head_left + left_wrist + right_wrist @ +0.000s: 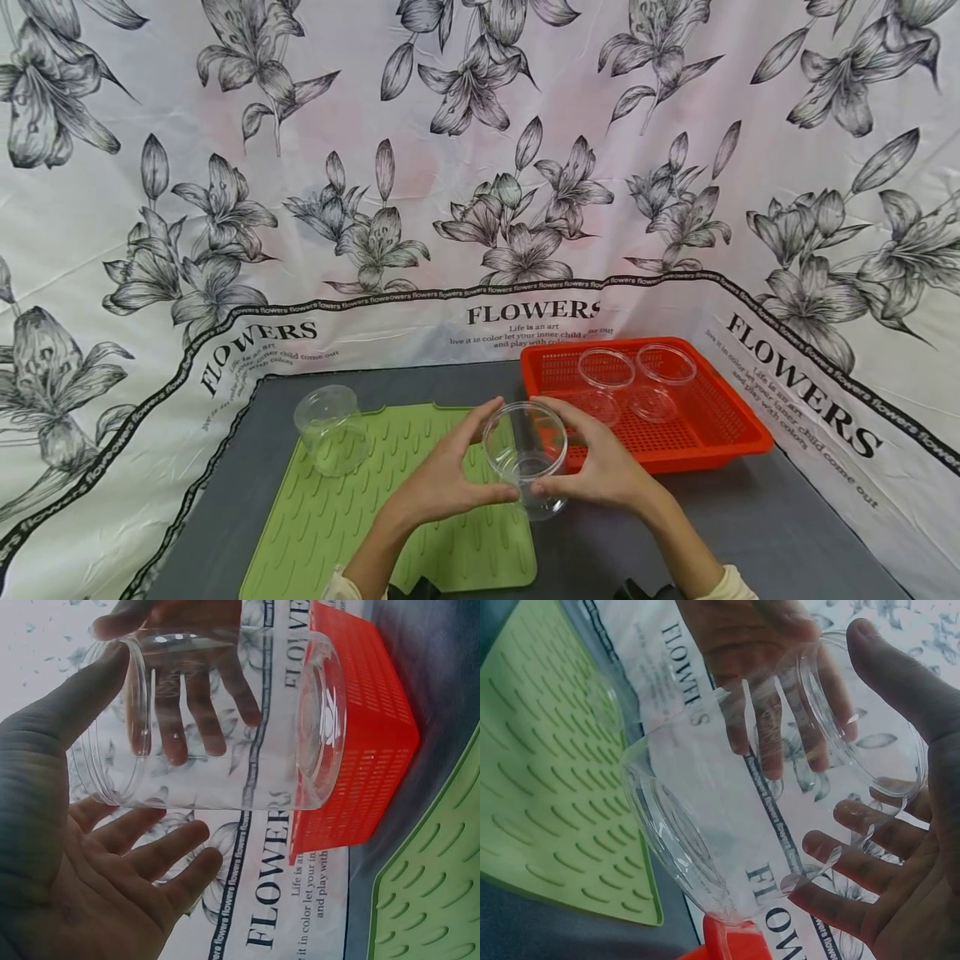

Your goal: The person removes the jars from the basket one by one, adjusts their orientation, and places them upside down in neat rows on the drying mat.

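A clear plastic jar (pixel 542 503) is held up between both hands, above the right edge of a green ribbed mat (pixel 465 550). Its round mouth has no lid and faces up toward the head camera. From the left, my left hand (pixel 441 477) grips the jar with its thumb by the rim and its fingers spread round the far side. On the other side my right hand (pixel 611 468) holds it, the thumb low at the front and the fingers behind. Through the clear wall (pixel 225 776), the right hand's fingers show in the left wrist view.
Another clear jar (pixel 333 437) stands on the mat's back left corner. At the back right, a red plastic basket (pixel 720 429) contains two more clear jars (pixel 606 371). Under everything lies a dark grey tabletop (pixel 600 550), with a flower-printed cloth (pixel 390 333) hanging behind it.
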`<action>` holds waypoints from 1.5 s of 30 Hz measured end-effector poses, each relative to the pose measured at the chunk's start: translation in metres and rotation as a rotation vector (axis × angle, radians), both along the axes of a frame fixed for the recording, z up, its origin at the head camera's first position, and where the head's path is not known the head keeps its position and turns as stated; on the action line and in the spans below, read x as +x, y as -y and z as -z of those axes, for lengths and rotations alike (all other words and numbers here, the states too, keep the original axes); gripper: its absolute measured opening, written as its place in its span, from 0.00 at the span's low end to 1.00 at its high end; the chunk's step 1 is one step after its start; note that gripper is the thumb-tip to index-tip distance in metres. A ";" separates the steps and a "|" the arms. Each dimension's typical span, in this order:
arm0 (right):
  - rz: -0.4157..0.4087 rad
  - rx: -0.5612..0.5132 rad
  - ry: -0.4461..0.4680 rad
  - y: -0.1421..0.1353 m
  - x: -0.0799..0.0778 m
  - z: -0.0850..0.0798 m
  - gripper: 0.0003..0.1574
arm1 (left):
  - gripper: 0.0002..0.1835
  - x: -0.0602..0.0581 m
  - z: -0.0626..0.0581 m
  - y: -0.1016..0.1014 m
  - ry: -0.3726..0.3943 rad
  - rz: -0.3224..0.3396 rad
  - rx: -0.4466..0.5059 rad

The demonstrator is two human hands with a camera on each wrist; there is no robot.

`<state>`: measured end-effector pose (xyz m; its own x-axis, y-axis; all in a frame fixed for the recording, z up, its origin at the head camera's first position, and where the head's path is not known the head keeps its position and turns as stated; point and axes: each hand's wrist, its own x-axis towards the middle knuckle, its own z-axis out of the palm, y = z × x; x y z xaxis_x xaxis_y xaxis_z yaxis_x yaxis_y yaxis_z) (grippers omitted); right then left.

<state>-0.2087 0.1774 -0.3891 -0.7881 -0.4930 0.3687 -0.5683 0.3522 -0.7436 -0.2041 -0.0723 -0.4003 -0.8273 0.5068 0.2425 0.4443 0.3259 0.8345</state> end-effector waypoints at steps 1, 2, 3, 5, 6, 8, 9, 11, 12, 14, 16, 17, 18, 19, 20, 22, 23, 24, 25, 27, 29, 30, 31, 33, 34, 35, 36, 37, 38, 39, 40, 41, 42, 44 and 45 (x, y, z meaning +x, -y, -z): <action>-0.004 -0.003 0.006 0.000 0.000 0.000 0.57 | 0.53 0.000 0.000 0.000 0.002 0.006 -0.001; -0.008 -0.006 0.012 0.001 0.000 0.000 0.57 | 0.53 0.000 -0.001 0.001 0.004 0.010 -0.004; -0.013 -0.008 0.017 0.001 0.001 0.000 0.57 | 0.53 0.000 -0.001 0.001 0.000 0.016 -0.007; -0.022 -0.010 0.019 0.002 0.001 0.000 0.57 | 0.53 -0.001 -0.001 0.002 0.001 0.026 -0.010; -0.025 -0.007 0.017 0.002 0.001 -0.001 0.57 | 0.53 -0.001 0.000 0.002 0.003 0.034 -0.007; -0.030 -0.004 0.010 0.003 0.001 -0.001 0.56 | 0.53 -0.001 0.000 0.002 0.000 0.054 0.002; -0.029 0.000 0.008 0.003 0.001 0.000 0.56 | 0.54 -0.001 0.000 0.002 0.000 0.062 0.008; -0.027 0.006 0.007 0.004 0.000 0.000 0.56 | 0.54 -0.001 0.000 0.003 0.009 0.076 0.022; -0.026 0.008 0.008 0.005 0.000 0.000 0.56 | 0.54 -0.001 0.001 0.003 0.011 0.080 0.025; -0.023 0.015 0.013 0.005 0.000 0.000 0.56 | 0.55 0.000 0.001 0.004 0.016 0.083 0.027; -0.019 0.022 0.016 0.006 0.000 0.001 0.57 | 0.55 0.000 0.000 0.004 0.028 0.081 0.027; -0.019 0.025 0.019 0.007 0.000 0.001 0.57 | 0.55 0.000 0.000 0.004 0.033 0.080 0.026; -0.017 0.026 0.022 0.007 0.000 0.002 0.57 | 0.55 0.001 0.000 0.005 0.038 0.078 0.024; -0.015 0.028 0.024 0.007 0.000 0.002 0.57 | 0.55 0.001 0.000 0.005 0.040 0.079 0.025; -0.014 0.028 0.026 0.008 0.000 0.003 0.57 | 0.55 0.001 0.000 0.005 0.042 0.078 0.027; -0.013 0.026 0.032 0.009 0.000 0.004 0.57 | 0.54 0.001 0.000 0.005 0.040 0.080 0.036; -0.013 0.021 0.037 0.009 0.000 0.005 0.57 | 0.54 0.001 0.000 0.006 0.035 0.081 0.041; -0.012 0.019 0.040 0.010 0.000 0.005 0.57 | 0.53 0.001 0.000 0.006 0.030 0.082 0.046; -0.014 0.014 0.042 0.010 0.000 0.006 0.57 | 0.53 0.001 0.001 0.006 0.025 0.082 0.051; -0.018 0.003 0.046 0.011 0.000 0.008 0.58 | 0.53 0.001 0.001 0.006 0.023 0.076 0.059; -0.025 -0.014 0.052 0.012 0.000 0.009 0.58 | 0.52 0.001 0.002 0.007 0.020 0.067 0.060; -0.030 -0.023 0.057 0.013 0.001 0.009 0.58 | 0.52 0.001 0.002 0.008 0.017 0.064 0.064; -0.036 -0.035 0.061 0.014 0.001 0.010 0.59 | 0.52 0.001 0.002 0.008 0.015 0.063 0.077; -0.042 -0.054 0.062 0.014 0.001 0.010 0.59 | 0.52 0.000 0.002 0.009 0.013 0.062 0.107; -0.040 -0.067 0.065 0.014 0.002 0.011 0.58 | 0.51 0.000 0.001 0.010 0.012 0.059 0.125; -0.033 -0.077 0.064 0.014 0.002 0.012 0.57 | 0.51 0.000 0.001 0.011 0.010 0.059 0.147; -0.024 -0.091 0.064 0.014 0.003 0.013 0.56 | 0.51 -0.001 0.001 0.011 0.011 0.057 0.172; -0.019 -0.110 0.057 0.014 0.003 0.014 0.53 | 0.51 -0.001 0.000 0.012 0.015 0.051 0.191; -0.013 -0.136 0.062 0.014 0.004 0.016 0.51 | 0.52 -0.001 0.000 0.013 0.017 0.045 0.209; -0.006 -0.170 0.077 0.014 0.005 0.019 0.48 | 0.52 -0.001 0.000 0.014 0.016 0.038 0.226; -0.007 -0.211 0.097 0.014 0.005 0.022 0.46 | 0.53 0.000 0.000 0.016 0.016 0.033 0.243; -0.010 -0.257 0.121 0.015 0.006 0.026 0.44 | 0.53 0.000 0.000 0.017 0.017 0.029 0.258; -0.014 -0.304 0.153 0.017 0.008 0.030 0.42 | 0.54 0.000 0.000 0.018 0.018 0.024 0.269; -0.030 -0.396 0.230 0.019 0.010 0.037 0.40 | 0.54 0.000 0.000 0.019 0.011 0.019 0.291; -0.032 -0.431 0.262 0.020 0.010 0.041 0.39 | 0.54 0.000 0.000 0.020 0.002 0.021 0.304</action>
<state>-0.1982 0.1569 -0.4299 -0.8681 -0.3650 0.3363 -0.3490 -0.0328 -0.9365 -0.2043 -0.0922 -0.4007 -0.8180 0.4279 0.3844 0.4466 0.0514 0.8932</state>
